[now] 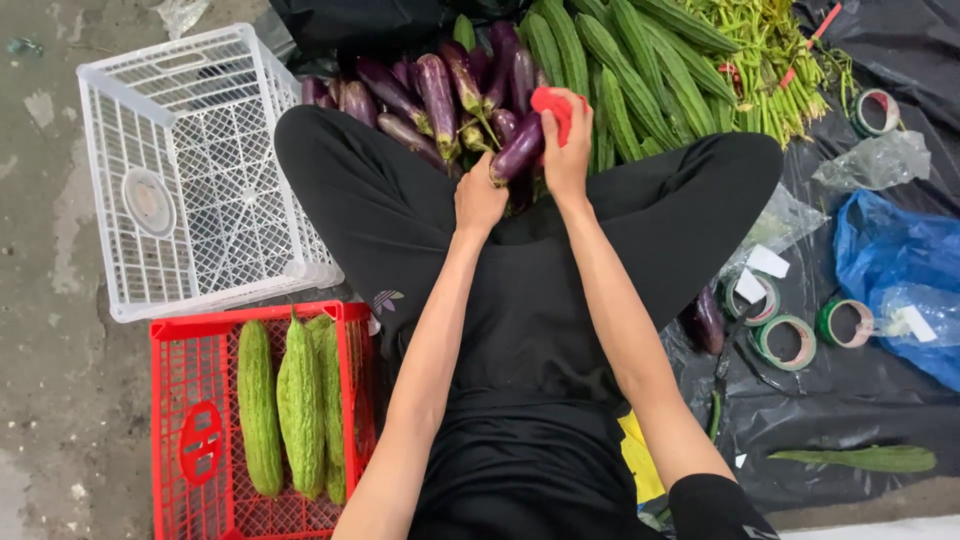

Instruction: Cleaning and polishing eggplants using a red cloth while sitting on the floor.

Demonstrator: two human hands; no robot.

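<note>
The left hand (480, 198) is clamped on the near end of a glossy purple eggplant (517, 150), steadying it over the lap, just near of the eggplant pile, so the right hand (566, 150), closed on a red foam sleeve (552, 108), can work at its far end.

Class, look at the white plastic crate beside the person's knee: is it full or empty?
Empty. Through the white crate only its bare lattice floor shows, unlike the red crate holding three bitter gourds.

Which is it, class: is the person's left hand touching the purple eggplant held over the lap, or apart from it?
Touching. The head view shows the left hand closed around the eggplant at its lower end, with no gap.
</note>
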